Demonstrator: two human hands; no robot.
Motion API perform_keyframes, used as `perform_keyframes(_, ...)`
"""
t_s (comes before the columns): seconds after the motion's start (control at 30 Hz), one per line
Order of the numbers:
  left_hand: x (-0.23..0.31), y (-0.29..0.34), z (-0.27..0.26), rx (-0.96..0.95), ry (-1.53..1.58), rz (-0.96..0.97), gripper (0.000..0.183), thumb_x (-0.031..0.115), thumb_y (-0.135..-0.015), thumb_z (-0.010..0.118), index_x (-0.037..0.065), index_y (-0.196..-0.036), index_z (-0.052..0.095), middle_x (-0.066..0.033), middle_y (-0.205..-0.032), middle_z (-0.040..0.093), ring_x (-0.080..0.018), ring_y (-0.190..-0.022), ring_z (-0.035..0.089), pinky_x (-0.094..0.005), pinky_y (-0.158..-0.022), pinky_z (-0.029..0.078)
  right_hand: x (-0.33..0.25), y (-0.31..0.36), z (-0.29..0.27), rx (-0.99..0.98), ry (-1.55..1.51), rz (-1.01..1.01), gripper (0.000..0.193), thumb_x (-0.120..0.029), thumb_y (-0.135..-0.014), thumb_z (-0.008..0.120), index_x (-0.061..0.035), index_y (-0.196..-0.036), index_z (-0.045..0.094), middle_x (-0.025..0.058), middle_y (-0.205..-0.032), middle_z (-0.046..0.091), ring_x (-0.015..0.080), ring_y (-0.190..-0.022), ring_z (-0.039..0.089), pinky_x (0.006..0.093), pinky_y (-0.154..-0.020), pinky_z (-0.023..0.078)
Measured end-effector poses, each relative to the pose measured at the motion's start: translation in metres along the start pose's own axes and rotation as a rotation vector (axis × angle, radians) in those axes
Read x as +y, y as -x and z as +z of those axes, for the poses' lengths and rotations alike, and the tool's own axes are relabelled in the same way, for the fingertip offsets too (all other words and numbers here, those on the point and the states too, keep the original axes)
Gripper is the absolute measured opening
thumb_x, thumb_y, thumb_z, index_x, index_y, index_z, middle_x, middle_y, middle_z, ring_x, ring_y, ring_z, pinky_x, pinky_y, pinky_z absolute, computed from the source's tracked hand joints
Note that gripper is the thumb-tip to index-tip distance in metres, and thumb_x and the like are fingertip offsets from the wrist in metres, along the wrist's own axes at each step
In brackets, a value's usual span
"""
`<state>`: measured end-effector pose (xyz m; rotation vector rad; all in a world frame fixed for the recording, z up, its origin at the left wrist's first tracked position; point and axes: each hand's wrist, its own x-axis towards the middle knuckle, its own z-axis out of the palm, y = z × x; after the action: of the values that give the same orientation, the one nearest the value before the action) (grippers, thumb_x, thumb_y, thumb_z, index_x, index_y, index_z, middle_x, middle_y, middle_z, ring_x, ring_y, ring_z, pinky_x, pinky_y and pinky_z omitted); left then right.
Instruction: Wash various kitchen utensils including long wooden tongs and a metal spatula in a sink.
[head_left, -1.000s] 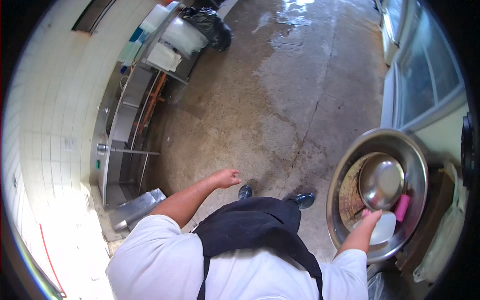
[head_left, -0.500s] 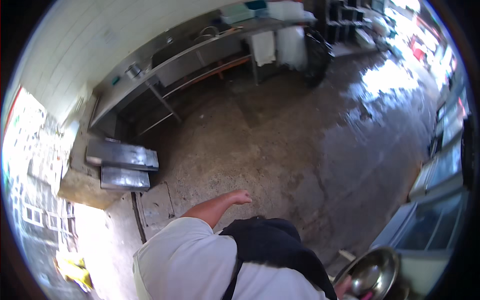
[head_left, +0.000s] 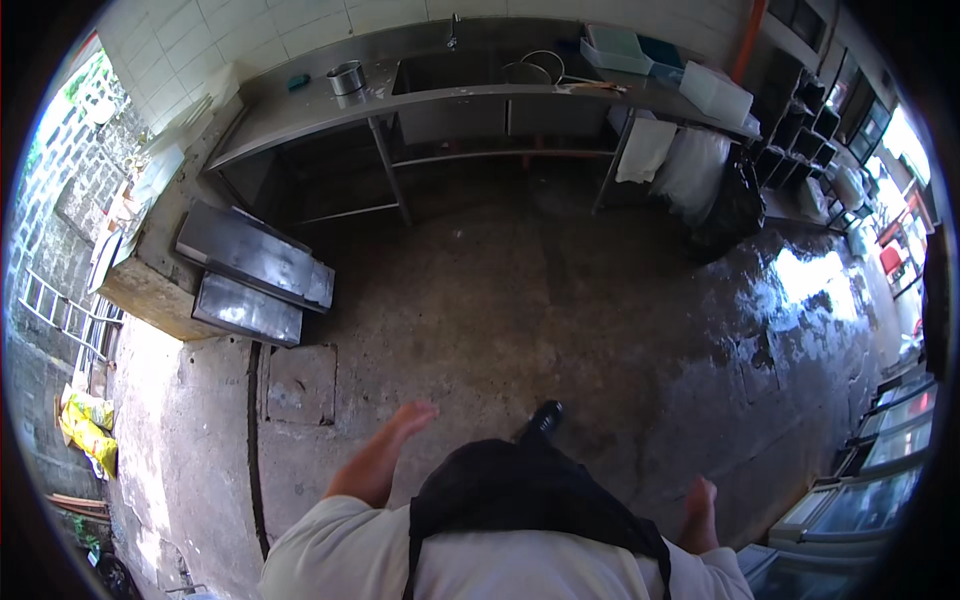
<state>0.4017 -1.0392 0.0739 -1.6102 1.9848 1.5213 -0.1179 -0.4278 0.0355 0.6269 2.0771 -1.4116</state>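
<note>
Left hand [head_left: 411,417]: hung at 7 o'clock from mid-view, loosely open with fingers extended, nothing held or touched; the square floor cover [head_left: 300,384], at 8 o'clock, lay nearest.
Right hand [head_left: 702,496]: hung between 4 and 5 o'clock, apparently empty; blur hid whether its fingers were spread or curled. The glass-fronted case [head_left: 868,500] stood near, at 4 o'clock, apart from it.
Boot [head_left: 546,414]: one dark toe showed at 5 o'clock, ahead of the black apron [head_left: 530,495].
Metal boxes [head_left: 250,310]: two lay at 9 o'clock, beyond the floor cover.
Bench [head_left: 300,122]: stretched across 12 o'clock, well beyond both hands, bearing a steel pot [head_left: 346,77] at 11 o'clock.
Black bag [head_left: 738,200]: stood between 2 and 3 o'clock, by the bench's end.
Step in hand: judged by that stance, crossing the floor [head_left: 560,300] empty-handed.
Next move's call: any reach to the bench would have needed steps toward 12 o'clock first.
</note>
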Motion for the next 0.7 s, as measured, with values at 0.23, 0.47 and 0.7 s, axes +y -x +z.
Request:
perform_keyframes(0.23, -0.038, -0.044, -0.041, -0.115, -0.016, -0.33, 0.04, 0.045, -0.089, 0.061, 0.006, -0.095, 0.066, -0.0125, -0.089, 0.066, -0.0213, -0.063, 0.063, -0.0376, -0.058, 0.051, -0.225, -0.044, 0.305, -0.28, 0.409, 0.128, 0.023, -0.031, -0.088, 0.066, -0.0092, -0.094, 0.063, 0.0057, -0.07, 0.059, 0.0203, -0.053, 0.055, 0.0372, -0.044, 0.045)
perform_keyframes(0.47, 0.039, -0.09, -0.101, 0.275, 0.7, -0.656, 0.044, 0.041, -0.089, 0.063, 0.012, -0.122, 0.056, -0.0114, -0.112, 0.064, -0.0317, -0.092, 0.065, -0.0524, -0.078, 0.049, -0.349, 0.011, 0.656, -0.932, 1.106, -0.888, 0.03, -0.034, -0.088, 0.068, -0.0051, -0.095, 0.071, 0.0105, -0.083, 0.07, 0.0225, -0.073, 0.063, 0.0385, -0.073, 0.052)
perform_keyframes(0.7, 0.135, -0.262, -0.147, -0.055, 0.19, -0.482, 0.066, 0.059, -0.085, 0.06, 0.002, -0.118, 0.064, -0.0193, -0.109, 0.068, -0.0341, -0.099, 0.066, -0.0474, -0.086, 0.05, -0.476, 0.057, 0.836, -1.043, 1.002, -0.736, 0.036, -0.034, -0.085, 0.071, -0.0066, -0.107, 0.07, 0.0089, -0.089, 0.072, 0.0187, -0.082, 0.068, 0.0335, -0.076, 0.053)
